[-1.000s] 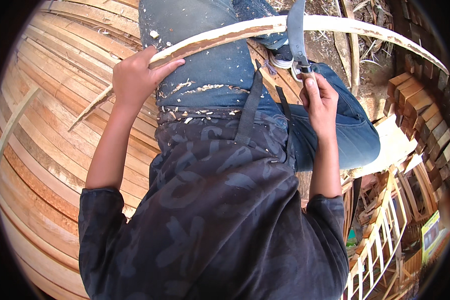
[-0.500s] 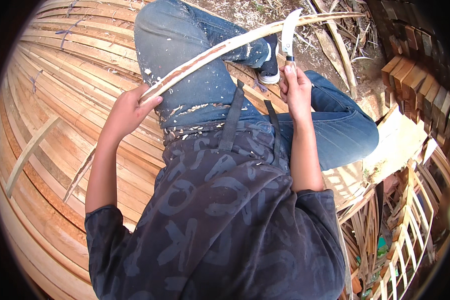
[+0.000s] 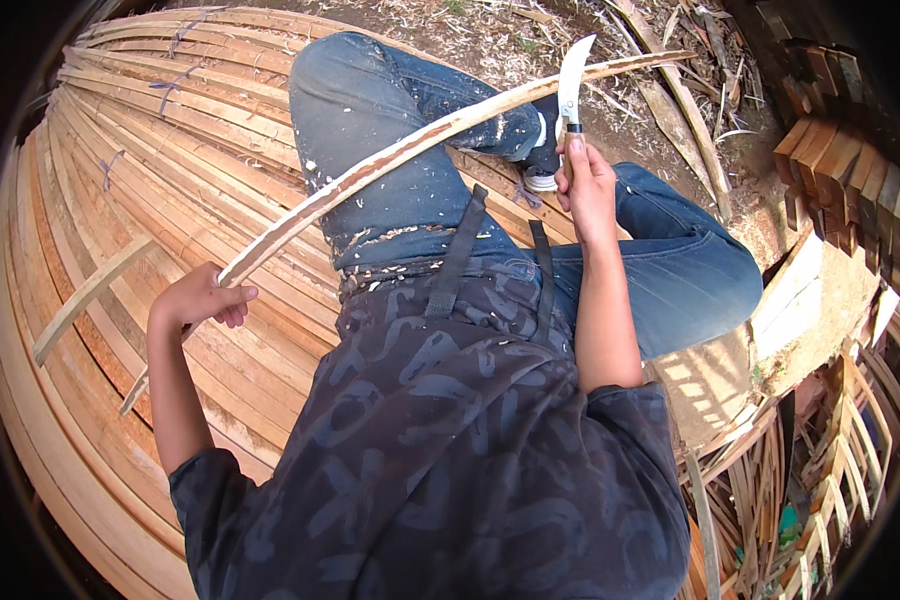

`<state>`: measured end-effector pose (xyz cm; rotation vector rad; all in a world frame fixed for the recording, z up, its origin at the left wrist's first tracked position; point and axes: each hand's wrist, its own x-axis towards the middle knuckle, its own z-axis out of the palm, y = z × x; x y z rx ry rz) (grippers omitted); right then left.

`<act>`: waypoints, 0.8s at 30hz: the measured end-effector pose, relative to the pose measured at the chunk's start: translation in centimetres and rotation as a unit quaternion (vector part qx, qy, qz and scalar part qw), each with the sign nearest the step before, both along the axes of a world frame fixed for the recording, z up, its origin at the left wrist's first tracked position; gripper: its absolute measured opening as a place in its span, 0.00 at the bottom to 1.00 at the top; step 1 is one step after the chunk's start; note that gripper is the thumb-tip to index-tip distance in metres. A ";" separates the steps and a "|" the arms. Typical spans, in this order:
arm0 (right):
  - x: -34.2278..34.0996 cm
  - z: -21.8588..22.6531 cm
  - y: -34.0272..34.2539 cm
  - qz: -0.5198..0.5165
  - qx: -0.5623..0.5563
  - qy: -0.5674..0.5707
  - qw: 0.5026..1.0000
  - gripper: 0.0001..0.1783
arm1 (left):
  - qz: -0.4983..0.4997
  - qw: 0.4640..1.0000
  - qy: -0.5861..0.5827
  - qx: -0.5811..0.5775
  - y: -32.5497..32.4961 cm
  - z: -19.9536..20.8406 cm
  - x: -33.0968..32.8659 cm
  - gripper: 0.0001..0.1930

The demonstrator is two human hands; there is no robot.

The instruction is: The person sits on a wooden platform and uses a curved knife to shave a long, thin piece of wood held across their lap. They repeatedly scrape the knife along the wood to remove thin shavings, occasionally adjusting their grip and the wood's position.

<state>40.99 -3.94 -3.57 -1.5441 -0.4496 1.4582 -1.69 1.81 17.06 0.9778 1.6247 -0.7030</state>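
My left hand (image 3: 204, 303) is closed around a long, pale wooden strip (image 3: 390, 157) with a brown streak along it. The strip slants across my raised thigh toward the upper right, and its near end sticks out below the hand. In my right hand (image 3: 592, 196) is a hooked knife with a dark handle, held upright. Its curved pale blade (image 3: 571, 85) crosses the strip toward the far end; whether the edge touches the wood I cannot tell. Small shavings lie on my jeans (image 3: 355, 110).
Many long planks (image 3: 240, 160) fan out under me and to my left, with a short curved piece (image 3: 90, 297) on them. Stacked wood blocks (image 3: 840, 175) stand at the right. A slatted wooden frame (image 3: 830, 490) and thin strips are at the lower right. Shavings litter the ground (image 3: 500, 40).
My left hand has moved left and toward me, drawing the strip with it. The knife stays upright in my right hand and now crosses the strip closer to its far end.
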 end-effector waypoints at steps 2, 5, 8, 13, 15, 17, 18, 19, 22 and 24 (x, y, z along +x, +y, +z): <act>-0.2 0.1 -0.1 0.061 0.018 -0.012 0.998 0.17 | -0.065 0.996 0.023 0.053 -0.1 0.4 0.0 0.22; -1.1 0.4 -0.6 0.127 0.022 -0.008 0.992 0.14 | -0.179 0.963 0.043 0.195 -0.2 1.1 0.7 0.22; -1.6 1.4 -0.8 0.132 0.051 -0.060 0.988 0.13 | -0.218 0.931 0.106 0.273 1.4 3.4 4.8 0.24; -4.0 6.9 0.2 0.144 0.186 -0.276 0.932 0.15 | -0.280 0.897 0.097 0.329 2.2 6.1 12.1 0.23; -4.7 10.0 0.2 0.156 0.251 -0.286 0.912 0.15 | -0.279 0.889 0.081 0.355 2.1 6.5 12.9 0.23; -5.4 11.0 0.3 0.163 0.329 -0.320 0.873 0.16 | -0.292 0.888 0.086 0.345 1.9 7.4 13.3 0.23; -5.4 11.0 0.1 0.179 0.305 -0.332 0.875 0.16 | -0.298 0.886 0.091 0.343 1.7 7.6 13.5 0.23; -5.5 10.9 -0.2 0.195 0.281 -0.343 0.875 0.16 | -0.303 0.885 0.098 0.340 1.5 7.6 13.6 0.23; -4.8 9.1 -1.0 0.220 0.228 -0.374 0.872 0.15 | -0.297 0.890 0.093 0.334 1.2 7.5 13.7 0.24; -3.4 7.0 -1.2 0.195 0.170 -0.404 0.878 0.14 | -0.288 0.897 0.089 0.324 1.1 7.5 13.9 0.24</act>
